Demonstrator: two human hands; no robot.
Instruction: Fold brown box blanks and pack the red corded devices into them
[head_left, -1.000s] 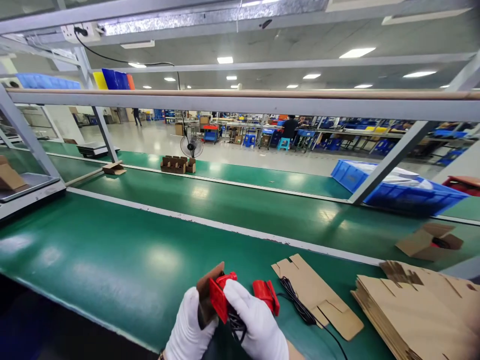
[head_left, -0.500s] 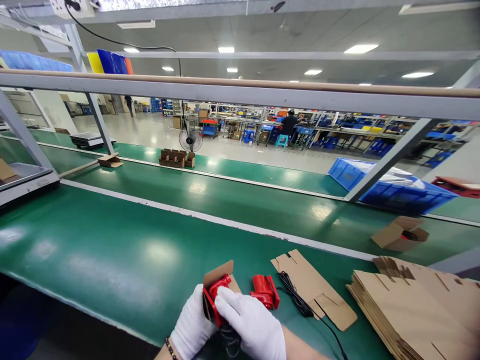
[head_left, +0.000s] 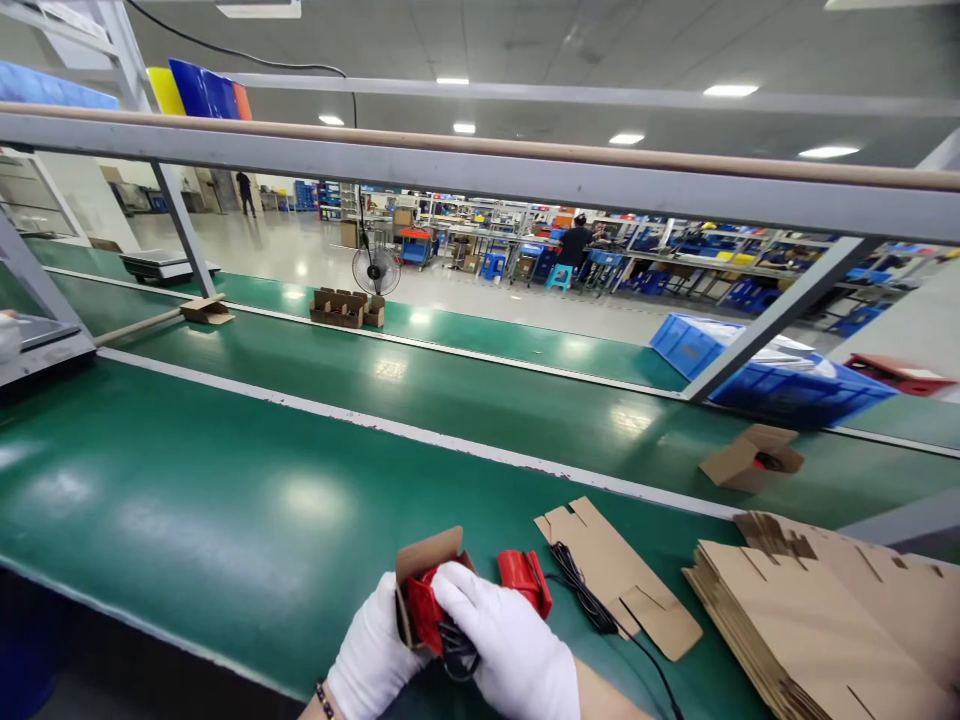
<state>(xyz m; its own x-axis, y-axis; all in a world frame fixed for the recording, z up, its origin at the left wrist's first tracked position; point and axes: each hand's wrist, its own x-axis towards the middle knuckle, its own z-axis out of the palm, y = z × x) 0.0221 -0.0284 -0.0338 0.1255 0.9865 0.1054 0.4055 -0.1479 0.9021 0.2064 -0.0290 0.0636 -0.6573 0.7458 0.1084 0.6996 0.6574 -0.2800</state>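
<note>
So up on the shelf at far left there's a light blue bin [head_left: 52, 88], contents hidden. Over on the far green strip sits a cluster of brown divided boxes [head_left: 341, 310], open on top, can't tell what's inside. Then the main bit: near the counter's front edge, the person's gloved left hand [head_left: 379, 645] is wrapped around a small open carton [head_left: 429, 551], flap up. A red piece [head_left: 425, 610] is partly inside it, and the gloved right hand [head_left: 517, 640] has its fingers closed over that piece, with a bundled black cord [head_left: 459, 655] bunched below. Further right, an open cardboard box [head_left: 739, 462] sits past the counter's back edge with something black and red in it. Behind that, a big blue crate [head_left: 795, 400] holds white sheets.

As for surfaces, the green counter [head_left: 187, 520] is shiny. Just right of the hands lies a second red piece [head_left: 531, 578], then a coiled black cable [head_left: 583, 592] overlapping a flat cardboard blank [head_left: 637, 590]. A stack of flat cardboard [head_left: 817, 620] fills the right end.

Room-wise: somebody standing [head_left: 245, 194] way back left, a fan [head_left: 376, 270], then a seated co-worker [head_left: 576, 243] on a teal stool [head_left: 559, 277] by cluttered benches.
</note>
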